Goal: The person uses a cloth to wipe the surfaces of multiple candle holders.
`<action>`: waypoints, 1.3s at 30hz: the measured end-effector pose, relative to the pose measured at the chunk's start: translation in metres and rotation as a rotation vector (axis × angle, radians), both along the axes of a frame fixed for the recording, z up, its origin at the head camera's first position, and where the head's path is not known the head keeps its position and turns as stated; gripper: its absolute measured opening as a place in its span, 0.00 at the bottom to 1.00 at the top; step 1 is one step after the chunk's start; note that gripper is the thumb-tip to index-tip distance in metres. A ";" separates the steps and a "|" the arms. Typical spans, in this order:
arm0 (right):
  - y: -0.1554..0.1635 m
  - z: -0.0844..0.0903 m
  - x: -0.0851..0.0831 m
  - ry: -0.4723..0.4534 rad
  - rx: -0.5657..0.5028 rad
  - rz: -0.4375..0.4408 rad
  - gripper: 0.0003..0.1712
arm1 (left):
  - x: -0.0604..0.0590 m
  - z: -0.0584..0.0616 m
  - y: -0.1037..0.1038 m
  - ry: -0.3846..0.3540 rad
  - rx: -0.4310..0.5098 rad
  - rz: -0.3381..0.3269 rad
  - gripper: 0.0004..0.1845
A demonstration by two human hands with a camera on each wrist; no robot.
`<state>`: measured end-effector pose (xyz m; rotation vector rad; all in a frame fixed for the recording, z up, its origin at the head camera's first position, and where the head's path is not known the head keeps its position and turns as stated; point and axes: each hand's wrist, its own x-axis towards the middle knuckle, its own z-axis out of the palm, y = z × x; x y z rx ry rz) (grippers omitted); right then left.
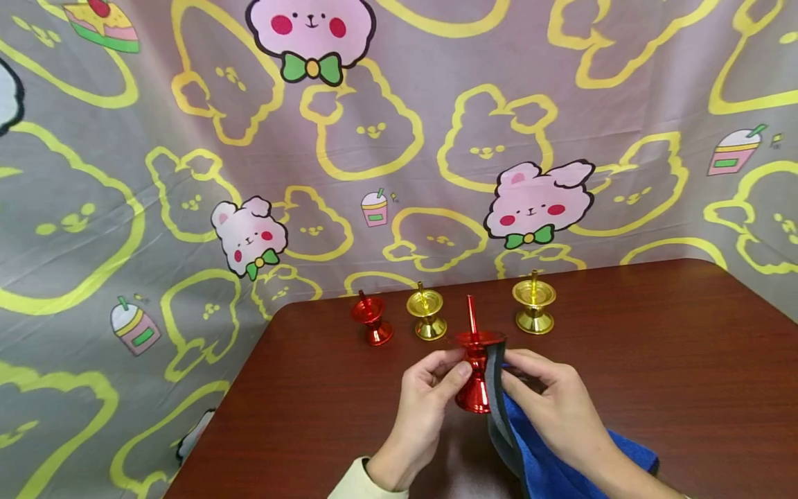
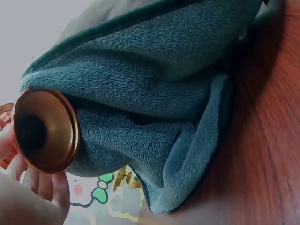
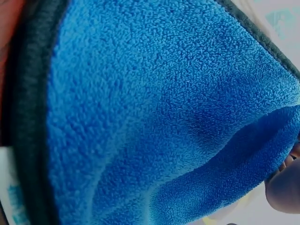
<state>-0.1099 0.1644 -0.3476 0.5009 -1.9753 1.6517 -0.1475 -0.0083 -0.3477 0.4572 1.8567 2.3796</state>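
Note:
My left hand grips a shiny red candle holder by its waist, raised over the table's front. It stands nearly upright, with a saucer-like top and a thin stem. My right hand pinches a cloth, blue on one face and grey on the other with a dark edge, against the holder's right side. The cloth hangs down toward the table. In the left wrist view the holder's hollow base faces the camera beside the cloth folds. Blue pile fills most of the right wrist view, with the right thumb at its edge.
Behind the hands stand a smaller-looking red candle holder, a gold candle holder and another gold one farther right. They are on a dark reddish wooden table. A patterned curtain hangs close behind the table.

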 end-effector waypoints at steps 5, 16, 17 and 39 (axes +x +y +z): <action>0.005 0.001 -0.004 -0.026 -0.036 0.084 0.16 | -0.001 -0.001 -0.002 -0.042 0.081 -0.089 0.08; 0.011 -0.007 -0.003 -0.269 -0.365 0.427 0.20 | 0.002 -0.002 -0.004 -0.136 0.252 -0.287 0.10; 0.011 -0.008 -0.003 -0.272 -0.367 0.414 0.19 | 0.001 -0.002 -0.003 -0.139 0.242 -0.269 0.11; -0.007 -0.001 0.009 0.226 0.122 -0.161 0.26 | 0.008 0.009 0.005 0.094 -0.095 0.086 0.13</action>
